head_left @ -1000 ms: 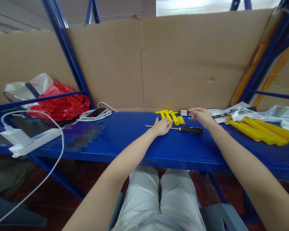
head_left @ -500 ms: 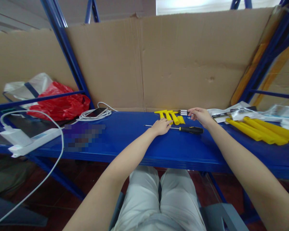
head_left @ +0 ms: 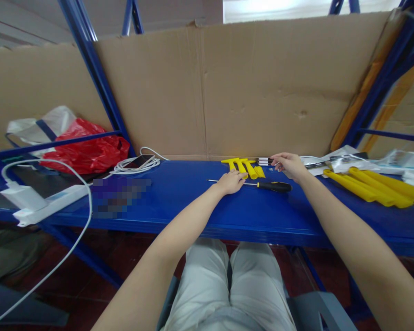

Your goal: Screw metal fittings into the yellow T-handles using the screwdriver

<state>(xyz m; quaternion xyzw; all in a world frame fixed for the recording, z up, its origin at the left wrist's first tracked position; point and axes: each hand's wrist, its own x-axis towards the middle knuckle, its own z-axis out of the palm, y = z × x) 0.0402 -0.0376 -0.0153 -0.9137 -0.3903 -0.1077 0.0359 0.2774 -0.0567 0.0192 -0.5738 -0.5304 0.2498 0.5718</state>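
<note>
My left hand (head_left: 231,182) lies palm down on the blue shelf, fingers stretched out towards the yellow T-shaped plastic pieces (head_left: 243,167). Beneath it passes the shaft of a screwdriver (head_left: 275,186), whose black and yellow handle points right. A small yellow piece (head_left: 259,172) sits beside the T-shaped ones. My right hand (head_left: 289,166) is bent at the fingers, with fingertips and thumb close together; anything between them is too small to make out. Just left of those fingertips are tiny pale bits (head_left: 270,169) and a row of dark and silver pieces (head_left: 263,161).
Long yellow tubes (head_left: 376,187) and clear plastic bags (head_left: 352,162) lie on the right. At left are a coiled white cable (head_left: 135,164), a red plastic bag (head_left: 86,147) and a white power strip (head_left: 55,204). A cardboard panel (head_left: 262,87) closes off the back.
My right hand has shifted very slightly to the right, away from the tiny bits. My left hand stays in place on the shelf.
</note>
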